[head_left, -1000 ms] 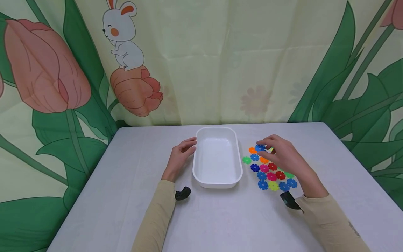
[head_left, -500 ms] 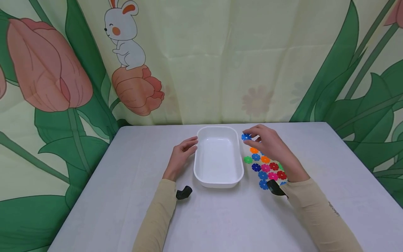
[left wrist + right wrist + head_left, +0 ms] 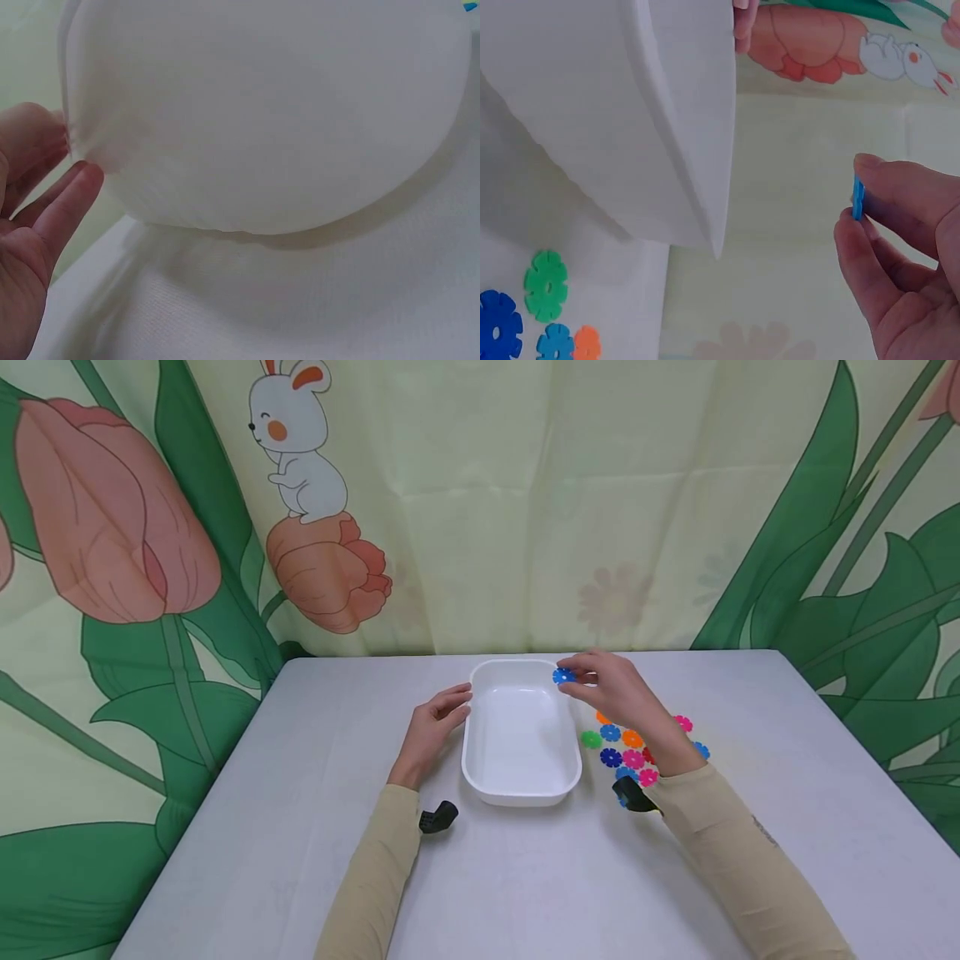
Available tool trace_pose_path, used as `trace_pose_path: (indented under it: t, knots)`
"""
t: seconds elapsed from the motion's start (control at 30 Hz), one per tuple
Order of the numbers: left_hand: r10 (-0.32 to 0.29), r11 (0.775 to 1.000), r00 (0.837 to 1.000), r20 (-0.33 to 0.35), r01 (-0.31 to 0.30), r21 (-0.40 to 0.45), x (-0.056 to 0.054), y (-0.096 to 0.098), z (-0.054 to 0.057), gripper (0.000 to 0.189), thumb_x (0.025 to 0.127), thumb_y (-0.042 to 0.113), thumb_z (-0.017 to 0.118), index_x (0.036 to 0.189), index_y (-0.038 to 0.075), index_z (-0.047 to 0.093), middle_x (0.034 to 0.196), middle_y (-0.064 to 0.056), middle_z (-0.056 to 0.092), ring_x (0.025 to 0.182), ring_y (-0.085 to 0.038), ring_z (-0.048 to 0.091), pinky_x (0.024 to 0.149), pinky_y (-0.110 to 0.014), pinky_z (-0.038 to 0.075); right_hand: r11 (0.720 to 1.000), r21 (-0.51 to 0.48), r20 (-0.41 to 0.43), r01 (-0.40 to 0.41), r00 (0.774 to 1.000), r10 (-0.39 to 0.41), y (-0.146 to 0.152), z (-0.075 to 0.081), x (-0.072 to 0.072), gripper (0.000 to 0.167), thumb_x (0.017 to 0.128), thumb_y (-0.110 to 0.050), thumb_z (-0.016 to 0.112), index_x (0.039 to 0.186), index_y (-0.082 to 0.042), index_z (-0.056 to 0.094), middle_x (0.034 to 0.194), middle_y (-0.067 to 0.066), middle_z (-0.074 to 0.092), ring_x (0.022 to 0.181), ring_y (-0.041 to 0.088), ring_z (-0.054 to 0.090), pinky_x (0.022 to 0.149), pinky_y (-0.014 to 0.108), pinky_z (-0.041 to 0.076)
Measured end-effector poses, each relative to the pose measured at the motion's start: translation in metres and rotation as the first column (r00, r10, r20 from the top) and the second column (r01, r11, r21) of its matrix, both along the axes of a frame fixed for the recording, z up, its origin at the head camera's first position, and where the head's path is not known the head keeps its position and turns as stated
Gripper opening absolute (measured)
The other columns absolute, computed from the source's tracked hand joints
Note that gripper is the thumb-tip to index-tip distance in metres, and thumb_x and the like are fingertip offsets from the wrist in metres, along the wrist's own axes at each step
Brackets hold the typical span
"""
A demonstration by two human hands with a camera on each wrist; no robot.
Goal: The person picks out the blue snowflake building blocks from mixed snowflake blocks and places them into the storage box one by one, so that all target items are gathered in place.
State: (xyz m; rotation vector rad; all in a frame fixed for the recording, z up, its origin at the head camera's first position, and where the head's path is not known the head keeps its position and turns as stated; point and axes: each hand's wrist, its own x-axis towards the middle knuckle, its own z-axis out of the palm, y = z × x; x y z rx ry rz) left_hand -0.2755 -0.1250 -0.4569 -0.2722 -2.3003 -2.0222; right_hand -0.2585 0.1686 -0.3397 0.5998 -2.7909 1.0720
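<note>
Between thumb and fingertips, my right hand (image 3: 607,685) pinches a blue flower-shaped plastic disc (image 3: 563,676), raised at the far right corner of the white tray (image 3: 480,797). Seen from the right wrist, the disc (image 3: 858,197) is edge-on, and the tray (image 3: 577,90) rises to its left. My left hand (image 3: 431,731) touches the tray's left side with extended fingers; in the left wrist view, its fingertips (image 3: 91,176) lie against the outer wall. Nothing lies inside the tray. More flower discs, such as a green one (image 3: 591,740) and a pink one (image 3: 633,759), are spread to its right, partly hidden by my right arm.
A white cloth covers the table (image 3: 517,877). Behind it hangs a curtain (image 3: 480,527) printed with tulips and a rabbit. A black wrist-camera mount (image 3: 633,794) on my right arm overhangs the nearer discs.
My right hand has lifted the blue disc from the group and carried it left and away from me to the tray's far right corner. My left hand stays at the tray.
</note>
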Motion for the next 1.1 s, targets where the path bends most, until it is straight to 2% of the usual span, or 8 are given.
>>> trace_pose_path:
  t: [0.17, 0.5, 0.8, 1.1]
  knots:
    - [-0.004, 1.000, 1.000, -0.006, 0.004, 0.000, 0.000, -0.001, 0.000, 0.030, 0.092, 0.016, 0.068, 0.121, 0.008, 0.069, 0.134, 0.010, 0.058, 0.127, -0.009, 0.051, 0.100, -0.026, 0.047, 1.000, -0.024, 0.030, 0.010, 1.000, -0.009, -0.009, 0.003, -0.009, 0.037, 0.090, -0.017, 0.072, 0.124, -0.003, 0.066, 0.115, 0.014, 0.063, 0.104, 0.029, 0.063, 0.090, 0.045, 0.055]
    - [-0.007, 1.000, 1.000, -0.007, 0.007, -0.004, 0.001, 0.000, 0.002, 0.030, 0.093, 0.015, 0.068, 0.122, 0.008, 0.069, 0.136, 0.007, 0.058, 0.129, -0.012, 0.049, 0.102, -0.028, 0.046, 0.998, -0.055, 0.080, -0.021, 0.996, 0.025, -0.032, 0.006, -0.030, 0.039, 0.092, -0.020, 0.070, 0.126, -0.002, 0.064, 0.120, 0.015, 0.064, 0.107, 0.029, 0.063, 0.089, 0.043, 0.056]
    - [-0.001, 1.000, 1.000, 0.020, 0.002, -0.026, 0.001, 0.002, 0.002, 0.028, 0.094, 0.019, 0.067, 0.120, 0.009, 0.069, 0.133, 0.012, 0.058, 0.128, -0.008, 0.049, 0.106, -0.032, 0.042, 0.996, -0.072, 0.076, -0.053, 0.995, 0.058, -0.054, -0.001, -0.045, 0.038, 0.090, -0.019, 0.071, 0.122, 0.000, 0.067, 0.114, 0.015, 0.068, 0.104, 0.028, 0.066, 0.090, 0.041, 0.054]
    - [0.009, 0.999, 1.000, 0.026, -0.008, -0.044, 0.001, 0.001, 0.003, 0.029, 0.094, 0.022, 0.066, 0.122, 0.013, 0.069, 0.134, 0.014, 0.057, 0.129, -0.008, 0.049, 0.107, -0.032, 0.042, 0.993, -0.076, 0.123, -0.085, 0.988, 0.094, -0.070, -0.014, -0.062, 0.039, 0.089, -0.017, 0.072, 0.124, -0.002, 0.066, 0.114, 0.013, 0.070, 0.107, 0.027, 0.066, 0.092, 0.039, 0.053]
